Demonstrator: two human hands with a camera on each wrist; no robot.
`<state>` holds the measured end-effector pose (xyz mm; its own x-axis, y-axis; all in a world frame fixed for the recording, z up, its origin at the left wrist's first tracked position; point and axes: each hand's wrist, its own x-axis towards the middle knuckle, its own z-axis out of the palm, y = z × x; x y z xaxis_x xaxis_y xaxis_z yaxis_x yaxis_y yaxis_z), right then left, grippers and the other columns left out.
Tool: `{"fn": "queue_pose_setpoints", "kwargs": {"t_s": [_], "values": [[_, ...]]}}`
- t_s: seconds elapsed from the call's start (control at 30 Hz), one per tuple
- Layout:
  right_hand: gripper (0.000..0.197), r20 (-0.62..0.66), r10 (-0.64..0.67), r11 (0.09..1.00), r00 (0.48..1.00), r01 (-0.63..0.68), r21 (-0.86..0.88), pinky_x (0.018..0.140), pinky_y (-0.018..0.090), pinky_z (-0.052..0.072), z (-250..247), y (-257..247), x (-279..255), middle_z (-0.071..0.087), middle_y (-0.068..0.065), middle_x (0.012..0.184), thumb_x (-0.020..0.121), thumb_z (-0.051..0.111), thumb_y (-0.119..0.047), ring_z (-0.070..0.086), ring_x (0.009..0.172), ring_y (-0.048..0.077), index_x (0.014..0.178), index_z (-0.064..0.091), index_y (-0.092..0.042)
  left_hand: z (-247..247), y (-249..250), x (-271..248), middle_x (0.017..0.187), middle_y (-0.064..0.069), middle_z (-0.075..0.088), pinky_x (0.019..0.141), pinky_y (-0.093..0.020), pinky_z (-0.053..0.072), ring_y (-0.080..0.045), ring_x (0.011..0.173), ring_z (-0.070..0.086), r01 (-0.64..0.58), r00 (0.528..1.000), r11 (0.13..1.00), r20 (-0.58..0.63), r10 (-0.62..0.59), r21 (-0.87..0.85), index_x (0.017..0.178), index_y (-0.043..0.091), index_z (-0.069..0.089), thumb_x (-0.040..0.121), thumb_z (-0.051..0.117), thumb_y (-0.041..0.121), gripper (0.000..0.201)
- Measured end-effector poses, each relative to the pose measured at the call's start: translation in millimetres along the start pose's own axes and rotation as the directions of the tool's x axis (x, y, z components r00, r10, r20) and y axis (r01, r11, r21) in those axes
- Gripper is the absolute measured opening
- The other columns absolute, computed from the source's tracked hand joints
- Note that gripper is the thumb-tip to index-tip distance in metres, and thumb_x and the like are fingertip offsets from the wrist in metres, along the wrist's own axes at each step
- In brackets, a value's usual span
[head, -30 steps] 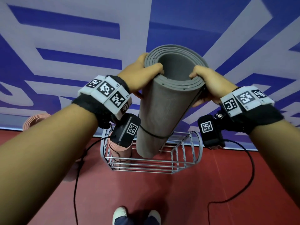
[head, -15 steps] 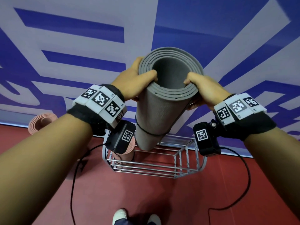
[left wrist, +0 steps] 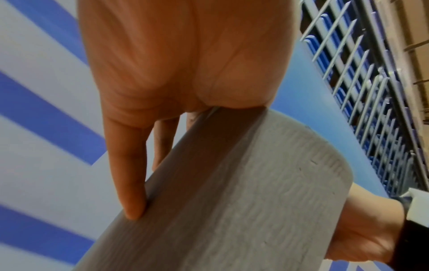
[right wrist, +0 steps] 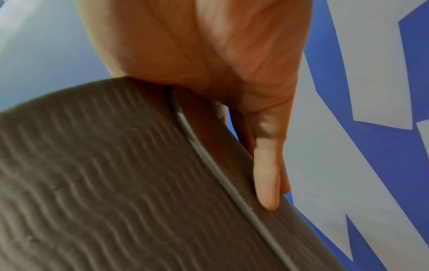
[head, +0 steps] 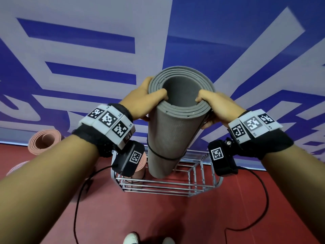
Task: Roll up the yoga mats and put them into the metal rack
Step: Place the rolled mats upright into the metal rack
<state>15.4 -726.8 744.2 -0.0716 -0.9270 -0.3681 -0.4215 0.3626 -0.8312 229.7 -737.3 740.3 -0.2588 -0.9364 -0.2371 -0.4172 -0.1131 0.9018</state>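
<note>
A rolled grey yoga mat (head: 173, 136) (left wrist: 243, 210) (right wrist: 116, 183) stands nearly upright in the air, a thin black band round its lower half. My left hand (head: 146, 101) grips its top rim from the left, thumb hooked over the edge. On the other side my right hand (head: 216, 106) holds the rim the same way. The mat's lower end hangs just above the silver metal rack (head: 167, 184) on the red floor. A rolled pink mat (head: 140, 166) stands in the rack's left part, mostly hidden behind the left wrist camera.
A blue and white wall rises right behind the rack. Two more rolled pink mats (head: 44, 141) lie on the floor at the left. Black cables (head: 263, 199) trail across the red floor. White shoe tips (head: 131, 239) show at the bottom edge.
Both hands have carried the grey mat lower in the view, its bottom end now near the rack's top. The grip on the rim is unchanged.
</note>
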Motion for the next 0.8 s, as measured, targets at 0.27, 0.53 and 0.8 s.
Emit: {"fn": "queue_pose_setpoints", "kwargs": {"t_s": [0.27,0.53,0.8], "values": [[0.016,-0.002,0.088,0.994,0.996,-0.088,-0.065,0.069,0.041,0.062,31,48,11,0.067,0.007,0.076,0.084,0.057,-0.028,0.067,0.066,0.02,0.087,0.064,-0.014,22,-56,11,0.106,-0.003,0.065,0.085,-0.052,0.056,-0.026,0.1,0.065,0.087,0.994,0.996,0.075,-0.086,-0.016,0.126,0.038,0.038,0.077,0.062,0.038,0.054],[0.021,-0.027,0.174,0.984,0.984,-0.173,0.03,0.058,0.03,0.056,57,105,35,0.066,0.002,0.094,0.08,0.061,-0.027,0.065,0.084,0.018,0.101,0.063,-0.027,45,-110,30,0.104,0.001,0.063,0.086,-0.042,0.056,-0.024,0.1,0.063,0.161,0.982,0.986,0.095,-0.166,0.051,0.141,0.036,0.03,0.084,0.063,0.035,0.065],[0.029,-0.016,0.26,0.964,0.965,-0.259,0.052,0.078,0.042,0.058,74,155,70,0.065,0.001,0.104,0.08,0.063,-0.028,0.062,0.096,0.02,0.109,0.062,-0.028,72,-146,57,0.111,-0.009,0.062,0.07,-0.044,0.061,-0.028,0.092,0.066,0.301,0.949,0.947,0.061,-0.309,0.114,0.142,0.034,0.031,0.09,0.061,0.024,0.062]]}}
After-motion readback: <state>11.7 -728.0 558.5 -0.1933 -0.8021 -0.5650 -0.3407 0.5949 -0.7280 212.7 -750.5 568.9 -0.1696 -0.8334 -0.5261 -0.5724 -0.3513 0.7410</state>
